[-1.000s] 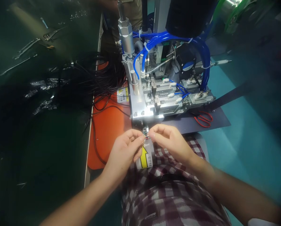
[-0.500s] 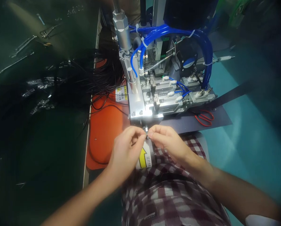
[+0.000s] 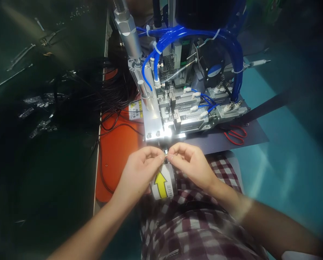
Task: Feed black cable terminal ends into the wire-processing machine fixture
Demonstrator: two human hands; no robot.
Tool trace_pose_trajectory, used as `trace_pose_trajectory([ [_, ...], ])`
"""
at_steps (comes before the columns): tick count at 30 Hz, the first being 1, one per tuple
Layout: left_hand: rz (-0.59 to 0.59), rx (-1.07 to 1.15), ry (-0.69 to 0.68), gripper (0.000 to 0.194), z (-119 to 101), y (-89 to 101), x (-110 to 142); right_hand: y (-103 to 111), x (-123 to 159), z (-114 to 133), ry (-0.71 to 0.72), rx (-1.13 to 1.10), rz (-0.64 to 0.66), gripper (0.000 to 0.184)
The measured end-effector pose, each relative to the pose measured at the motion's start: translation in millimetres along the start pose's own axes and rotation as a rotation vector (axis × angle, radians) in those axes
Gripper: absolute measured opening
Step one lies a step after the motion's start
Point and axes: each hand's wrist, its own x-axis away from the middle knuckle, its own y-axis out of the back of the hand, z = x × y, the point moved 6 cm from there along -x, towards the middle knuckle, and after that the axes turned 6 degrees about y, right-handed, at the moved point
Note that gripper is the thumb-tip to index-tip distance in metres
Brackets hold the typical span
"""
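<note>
My left hand point(image 3: 139, 168) and my right hand point(image 3: 192, 162) meet at the front of a metal pneumatic machine point(image 3: 183, 115). Thumb and forefinger of each are pinched together, the tips almost touching. Between them shows a tiny shiny piece point(image 3: 166, 155), too small to name. Just below the fingertips is a white label with a yellow arrow point(image 3: 160, 186), on a part that sticks out toward me. A bright metal plate point(image 3: 154, 122) of the machine stands right behind the fingers.
An orange board point(image 3: 118, 148) lies on the left, with black cables point(image 3: 115, 86) across it. Red-handled scissors point(image 3: 235, 134) rest on a dark sheet to the right. Blue air tubes point(image 3: 204, 30) arch over the machine. Loose metal parts point(image 3: 31, 101) lie at far left.
The view has shifted a little, so the machine sits slightly further left. Both hands stay pinched together at the same spot; more of the arrow label now shows.
</note>
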Motion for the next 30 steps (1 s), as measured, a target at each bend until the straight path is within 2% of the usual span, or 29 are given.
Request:
trace_pose_trajectory([
  [6, -0.014, -0.053, 0.048, 0.027, 1, 1.6, 1, 1, -1, 3, 0.086, 0.052, -0.025, 0.009],
  [11, -0.018, -0.051, -0.024, 0.026, 0, -0.1, 1, -1, -2, 1, 0.022, -0.047, -0.02, 0.009],
  [14, -0.062, -0.055, -0.15, 0.02, -3, -1.2, 3, -5, -3, -6, -0.11, -0.187, 0.024, 0.01],
  [16, -0.148, -0.115, -0.298, 0.015, -8, 0.3, 6, -9, -3, -9, -0.177, -0.267, 0.06, 0.015],
  [19, -0.269, -0.246, -0.471, 0.009, -15, 1.8, 12, -7, -2, -7, -0.151, -0.268, 0.049, 0.017],
  [22, -0.19, -0.195, -0.396, 0.01, -13, 0.0, 7, -4, -1, -4, -0.075, -0.186, 0.018, 0.016],
  [25, -0.106, -0.093, -0.299, 0.013, -11, -0.3, 2, -4, -2, -6, -0.073, -0.179, 0.045, 0.018],
  [30, -0.099, -0.16, -0.345, 0.013, -12, 1.9, 0, -2, -3, -7, -0.074, -0.18, 0.061, 0.018],
])
